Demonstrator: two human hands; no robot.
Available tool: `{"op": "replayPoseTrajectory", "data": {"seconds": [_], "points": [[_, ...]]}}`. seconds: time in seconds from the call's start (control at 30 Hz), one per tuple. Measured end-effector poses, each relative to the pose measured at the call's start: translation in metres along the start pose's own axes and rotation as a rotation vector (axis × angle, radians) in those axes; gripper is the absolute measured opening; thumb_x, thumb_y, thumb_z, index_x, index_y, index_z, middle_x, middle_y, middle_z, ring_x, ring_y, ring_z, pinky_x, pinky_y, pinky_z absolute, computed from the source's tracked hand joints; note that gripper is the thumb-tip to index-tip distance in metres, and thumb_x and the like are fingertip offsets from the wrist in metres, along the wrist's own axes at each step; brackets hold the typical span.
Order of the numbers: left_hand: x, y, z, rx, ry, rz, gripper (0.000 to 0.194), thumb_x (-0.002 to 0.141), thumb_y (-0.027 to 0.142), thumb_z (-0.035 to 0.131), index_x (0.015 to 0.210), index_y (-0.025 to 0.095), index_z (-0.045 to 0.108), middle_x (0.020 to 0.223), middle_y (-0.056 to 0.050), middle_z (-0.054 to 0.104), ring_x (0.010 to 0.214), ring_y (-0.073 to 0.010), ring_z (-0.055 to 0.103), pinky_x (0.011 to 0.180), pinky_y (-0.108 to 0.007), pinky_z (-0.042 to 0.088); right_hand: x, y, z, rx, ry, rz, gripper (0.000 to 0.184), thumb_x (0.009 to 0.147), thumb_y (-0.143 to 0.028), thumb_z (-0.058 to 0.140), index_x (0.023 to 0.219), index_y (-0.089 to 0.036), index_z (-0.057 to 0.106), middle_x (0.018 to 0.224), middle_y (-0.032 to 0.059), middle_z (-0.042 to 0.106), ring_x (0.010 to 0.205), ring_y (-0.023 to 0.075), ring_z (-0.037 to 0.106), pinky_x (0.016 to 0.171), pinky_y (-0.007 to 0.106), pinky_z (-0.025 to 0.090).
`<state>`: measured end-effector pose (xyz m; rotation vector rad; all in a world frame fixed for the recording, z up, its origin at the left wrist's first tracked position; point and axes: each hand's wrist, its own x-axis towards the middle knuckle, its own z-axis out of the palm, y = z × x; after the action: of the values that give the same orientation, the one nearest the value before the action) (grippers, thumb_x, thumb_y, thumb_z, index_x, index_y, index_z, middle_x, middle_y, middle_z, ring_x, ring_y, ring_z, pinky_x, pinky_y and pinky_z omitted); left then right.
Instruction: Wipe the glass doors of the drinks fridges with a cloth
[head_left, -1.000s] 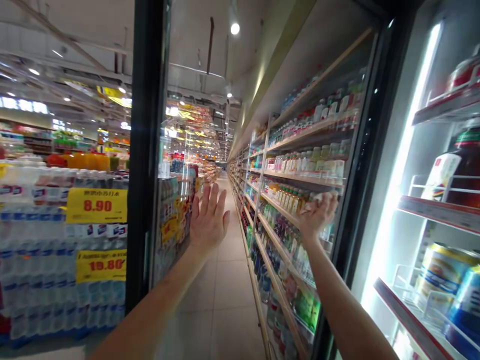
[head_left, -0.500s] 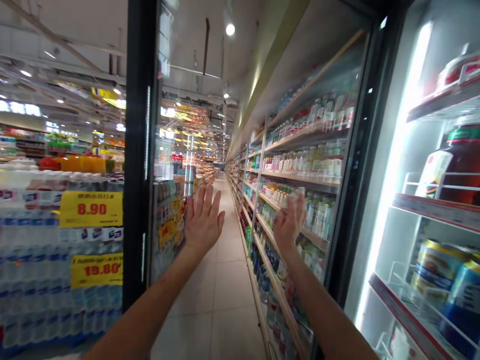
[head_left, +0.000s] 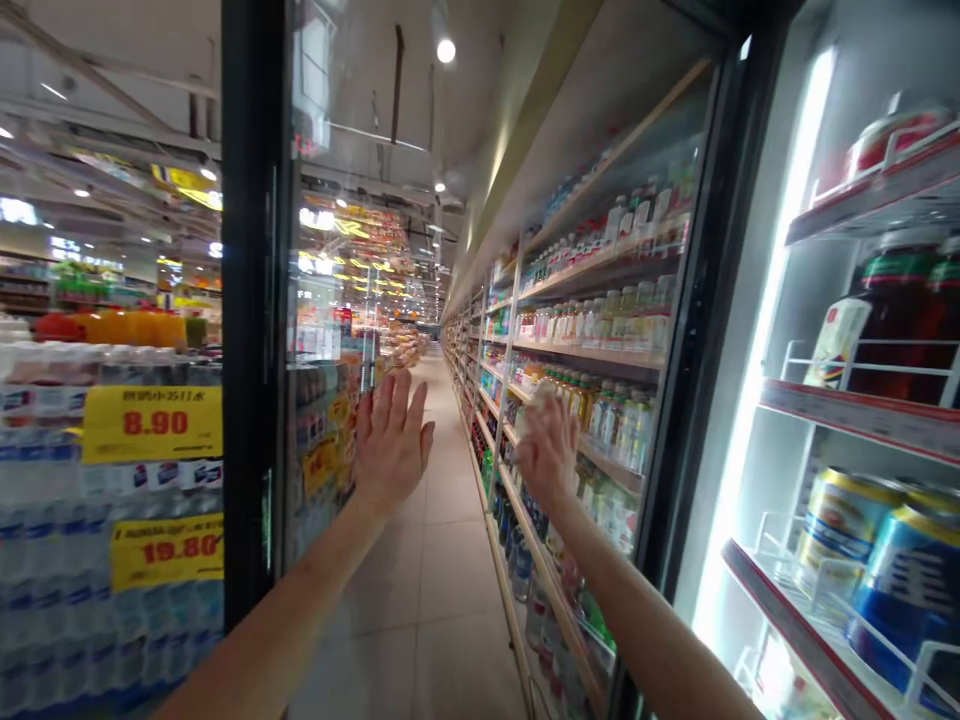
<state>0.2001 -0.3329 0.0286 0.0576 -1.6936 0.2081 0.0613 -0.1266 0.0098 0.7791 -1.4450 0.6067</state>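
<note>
The glass door (head_left: pixel 465 90) of an upright drinks cooler fills the middle, with a dark frame on both sides. My left hand (head_left: pixel 391 440) lies flat against the glass, fingers spread, holding nothing. To its right, my right hand (head_left: pixel 550 455) is at the glass too, its fingers bent over a crumpled whitish cloth (head_left: pixel 553 402) that is pressed towards the pane. Motion blurs this hand, and most of the cloth is hidden behind the fingers.
On the right are the lit cooler shelves (head_left: pixel 855 415) with cans (head_left: pixel 911 590) and dark bottles (head_left: pixel 900 320). Stacked bottled water (head_left: pixel 56 560) with yellow price signs (head_left: pixel 154 422) stands left of the door. Bottle shelves and a tiled floor (head_left: pixel 424 570) show in the glass.
The view has turned slightly right, so the door and shelves sit further left. My right hand has shifted left and tilted over on the glass. My left hand keeps its flat pose.
</note>
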Motion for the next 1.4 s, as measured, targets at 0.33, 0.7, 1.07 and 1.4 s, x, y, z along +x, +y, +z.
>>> {"op": "replayPoseTrajectory", "data": {"seconds": [0.33,0.7,1.07,1.4], "points": [[0.000,0.001,0.002,-0.032,0.001,-0.012,0.057,0.087,0.030,0.041,0.140,0.023,0.021,0.145,-0.009,0.025,0.136,-0.0249,0.016,0.109,-0.052,0.012,0.000,0.071,-0.016,-0.158,0.292,0.568,0.044,0.084,-0.025,0.035,0.125,-0.017,0.046,0.137,0.0179,0.039,0.131,0.0277,0.032,0.098,0.054,0.031],[0.000,0.000,0.001,-0.021,0.018,0.002,0.058,0.087,0.030,0.041,0.140,0.025,0.019,0.146,-0.009,0.024,0.136,-0.0254,0.017,0.109,-0.053,0.014,0.042,0.033,-0.002,-0.096,0.237,0.412,0.047,0.085,-0.024,0.033,0.130,-0.015,0.041,0.141,0.0177,0.034,0.134,0.0269,0.025,0.101,0.054,0.027],[-0.001,-0.001,0.001,0.019,0.030,0.019,0.059,0.088,0.030,0.041,0.141,0.023,0.017,0.145,-0.008,0.025,0.136,-0.0233,0.017,0.110,-0.050,0.014,0.019,0.002,0.005,-0.079,0.147,0.265,0.049,0.085,-0.024,0.036,0.134,-0.022,0.036,0.143,0.0138,0.031,0.135,0.0268,0.023,0.104,0.057,0.022],[-0.030,-0.002,-0.010,0.002,-0.049,0.015,0.058,0.087,0.028,0.042,0.140,0.025,0.019,0.145,-0.009,0.027,0.136,-0.0238,0.017,0.110,-0.049,0.014,-0.022,0.004,-0.003,-0.079,0.063,0.159,0.041,0.083,-0.021,0.042,0.123,-0.025,0.048,0.140,0.0115,0.037,0.133,0.0258,0.029,0.103,0.056,0.025]]}}
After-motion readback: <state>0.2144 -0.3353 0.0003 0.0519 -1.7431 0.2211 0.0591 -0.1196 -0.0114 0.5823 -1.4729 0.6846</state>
